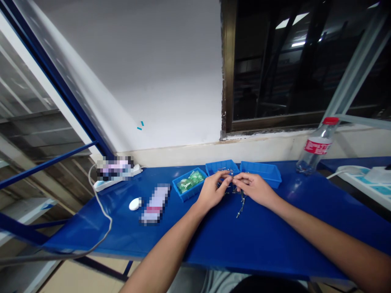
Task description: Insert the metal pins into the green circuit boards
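Note:
My left hand and my right hand meet fingertip to fingertip above the blue table, just in front of the blue bins. Both are closed in a pinch; whatever lies between the fingertips is too small and blurred to name. Thin shiny metal pieces, like rivets or pins, lie on the table beneath and between the hands. Behind my left hand stands a blue bin with more metal bits at its front, partly covered by the fingers. Another blue bin sits behind my right hand.
A third blue bin at the left holds small green packets. Further left are a blurred-out phone-like object, a white round case and a power strip with a cable. A plastic bottle and another strip stand right.

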A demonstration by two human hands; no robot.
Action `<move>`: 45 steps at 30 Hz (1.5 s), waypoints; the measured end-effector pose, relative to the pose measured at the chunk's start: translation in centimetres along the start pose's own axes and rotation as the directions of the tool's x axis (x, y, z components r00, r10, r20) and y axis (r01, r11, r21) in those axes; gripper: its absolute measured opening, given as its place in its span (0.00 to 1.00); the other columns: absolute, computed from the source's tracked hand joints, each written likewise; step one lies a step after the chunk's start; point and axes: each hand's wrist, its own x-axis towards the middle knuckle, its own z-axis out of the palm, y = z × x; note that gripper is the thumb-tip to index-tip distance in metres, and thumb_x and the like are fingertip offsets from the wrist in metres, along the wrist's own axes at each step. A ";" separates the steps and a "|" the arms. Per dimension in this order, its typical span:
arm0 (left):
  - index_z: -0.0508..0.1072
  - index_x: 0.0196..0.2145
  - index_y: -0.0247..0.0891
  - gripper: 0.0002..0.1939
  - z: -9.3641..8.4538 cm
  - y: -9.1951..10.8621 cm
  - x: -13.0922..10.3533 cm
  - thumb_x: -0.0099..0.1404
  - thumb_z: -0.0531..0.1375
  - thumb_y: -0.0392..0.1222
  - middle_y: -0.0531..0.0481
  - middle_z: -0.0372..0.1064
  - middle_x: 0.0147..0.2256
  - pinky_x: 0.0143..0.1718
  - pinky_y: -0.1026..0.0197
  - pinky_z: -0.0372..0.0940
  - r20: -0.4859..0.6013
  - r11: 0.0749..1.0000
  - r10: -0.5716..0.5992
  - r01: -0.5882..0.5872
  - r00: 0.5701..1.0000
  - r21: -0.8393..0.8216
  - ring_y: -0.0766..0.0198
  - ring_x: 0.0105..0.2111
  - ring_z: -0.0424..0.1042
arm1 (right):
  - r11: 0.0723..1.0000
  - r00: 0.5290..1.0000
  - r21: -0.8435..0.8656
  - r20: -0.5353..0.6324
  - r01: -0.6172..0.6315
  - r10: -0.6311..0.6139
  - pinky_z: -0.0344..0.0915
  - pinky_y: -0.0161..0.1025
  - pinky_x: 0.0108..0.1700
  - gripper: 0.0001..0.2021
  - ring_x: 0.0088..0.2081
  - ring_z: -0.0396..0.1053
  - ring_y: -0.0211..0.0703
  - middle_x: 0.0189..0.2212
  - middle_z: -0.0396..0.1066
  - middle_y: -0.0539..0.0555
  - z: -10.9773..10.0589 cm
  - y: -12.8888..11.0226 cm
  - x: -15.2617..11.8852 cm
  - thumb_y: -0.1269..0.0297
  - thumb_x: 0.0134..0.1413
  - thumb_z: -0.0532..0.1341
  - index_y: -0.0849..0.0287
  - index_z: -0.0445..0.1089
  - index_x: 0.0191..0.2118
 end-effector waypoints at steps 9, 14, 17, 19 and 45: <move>0.76 0.47 0.37 0.12 0.4 -0.9 -0.4 0.72 0.54 0.36 0.43 0.77 0.48 0.56 0.55 0.67 0.290 0.913 0.115 -0.215 0.950 0.345 0.56 0.49 0.75 | 0.983 0.993 0.140 -0.009 -0.118 0.120 0.55 0.32 0.18 0.20 0.19 0.64 0.34 0.24 0.68 0.48 -0.6 0.0 1.2 0.43 0.62 0.60 0.58 0.71 0.39; 0.75 0.42 0.38 0.09 -0.1 -0.4 -0.3 0.71 0.54 0.35 0.45 0.77 0.42 0.49 0.56 0.69 0.144 0.910 0.045 -0.101 0.989 0.403 0.57 0.42 0.75 | 0.994 0.999 -0.091 -0.012 -0.053 0.052 0.63 0.37 0.23 0.19 0.20 0.68 0.38 0.26 0.74 0.52 -0.5 0.0 1.0 0.48 0.66 0.57 0.58 0.74 0.35; 0.72 0.41 0.39 0.08 -0.5 0.2 -0.3 0.72 0.52 0.36 0.46 0.75 0.41 0.48 0.57 0.68 -0.026 0.927 0.015 -0.004 1.000 0.375 0.58 0.42 0.74 | 0.900 0.968 -0.358 0.066 0.249 -0.241 0.72 0.45 0.42 0.11 0.36 0.75 0.47 0.36 0.79 0.55 -0.2 -0.2 0.1 0.57 0.67 0.59 0.55 0.77 0.40; 0.70 0.41 0.39 0.08 -0.6 0.4 -0.3 0.73 0.51 0.37 0.46 0.74 0.41 0.47 0.57 0.68 -0.082 0.936 0.005 0.024 0.997 0.351 0.58 0.42 0.74 | 0.764 0.898 -0.473 0.204 0.439 -0.390 0.69 0.50 0.55 0.09 0.49 0.73 0.51 0.45 0.78 0.57 0.3 -0.4 -0.4 0.62 0.66 0.60 0.53 0.77 0.47; 0.71 0.44 0.40 0.10 -0.4 0.3 -0.4 0.74 0.50 0.38 0.46 0.75 0.43 0.45 0.58 0.68 -0.023 0.938 -0.014 0.021 1.000 0.346 0.58 0.42 0.74 | 0.711 0.897 -0.550 0.227 0.439 -0.379 0.70 0.48 0.51 0.11 0.46 0.76 0.51 0.44 0.78 0.55 -0.1 1.8 0.3 0.70 0.64 0.59 0.52 0.76 0.46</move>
